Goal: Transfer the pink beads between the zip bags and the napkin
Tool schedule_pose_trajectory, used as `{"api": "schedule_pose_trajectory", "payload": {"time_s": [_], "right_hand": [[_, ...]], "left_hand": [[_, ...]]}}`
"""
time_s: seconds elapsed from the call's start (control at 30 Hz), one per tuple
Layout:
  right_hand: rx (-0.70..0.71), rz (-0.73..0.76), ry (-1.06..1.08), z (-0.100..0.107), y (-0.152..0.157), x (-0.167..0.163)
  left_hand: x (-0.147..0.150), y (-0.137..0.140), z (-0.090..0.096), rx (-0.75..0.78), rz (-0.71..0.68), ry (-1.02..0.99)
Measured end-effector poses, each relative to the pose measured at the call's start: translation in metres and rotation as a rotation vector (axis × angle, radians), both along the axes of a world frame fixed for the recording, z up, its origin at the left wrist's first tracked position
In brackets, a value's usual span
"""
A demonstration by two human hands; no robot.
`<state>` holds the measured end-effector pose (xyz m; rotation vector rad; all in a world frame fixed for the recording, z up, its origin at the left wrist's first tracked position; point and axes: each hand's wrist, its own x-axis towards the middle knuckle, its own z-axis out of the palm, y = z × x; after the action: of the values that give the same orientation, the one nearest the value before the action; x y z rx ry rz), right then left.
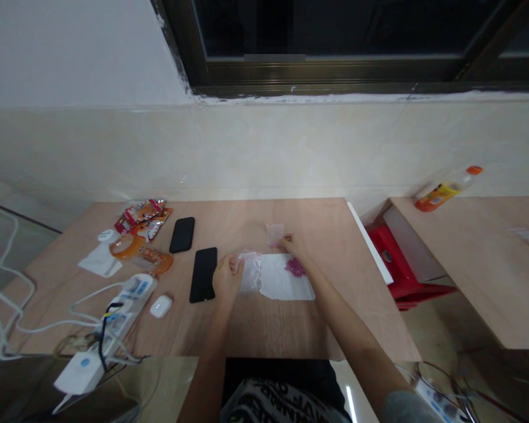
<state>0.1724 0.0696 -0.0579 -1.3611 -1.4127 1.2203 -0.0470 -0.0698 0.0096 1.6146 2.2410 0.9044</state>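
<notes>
My left hand [227,277] has its fingers closed on the left edge of a clear plastic bag [250,274], between a black phone and a white sheet. To the right, my right hand [296,245] pinches the lower right corner of a small clear zip bag [274,233]. A little pink shows along the bottom of that bag; its exact contents are too small to make out. Below my right hand, a cluster of pink-purple beads [295,268] lies on the white sheet of paper [286,286]. My right wrist partly covers the cluster's right side.
Two black phones, one nearer [203,276] and one farther [182,235], lie to the left. Beyond them are an orange bottle [147,257], snack packets [143,217], a white earbud case [161,306] and a corded power strip [127,311]. A red stool [401,270] stands right.
</notes>
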Motion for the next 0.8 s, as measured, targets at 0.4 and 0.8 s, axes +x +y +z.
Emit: {"api": "schedule_pose_trajectory", "payload": {"time_s": [0.4,0.8], "right_hand": [[-0.162,-0.427,0.554,0.004,-0.091,0.079],[-0.339,-0.486,1.1,0.011,-0.114,0.075]], "left_hand": [[0.049,0.0,-0.017,-0.002,0.159,0.019],[0.053,0.001,-0.003,0.054,0.103,0.065]]}}
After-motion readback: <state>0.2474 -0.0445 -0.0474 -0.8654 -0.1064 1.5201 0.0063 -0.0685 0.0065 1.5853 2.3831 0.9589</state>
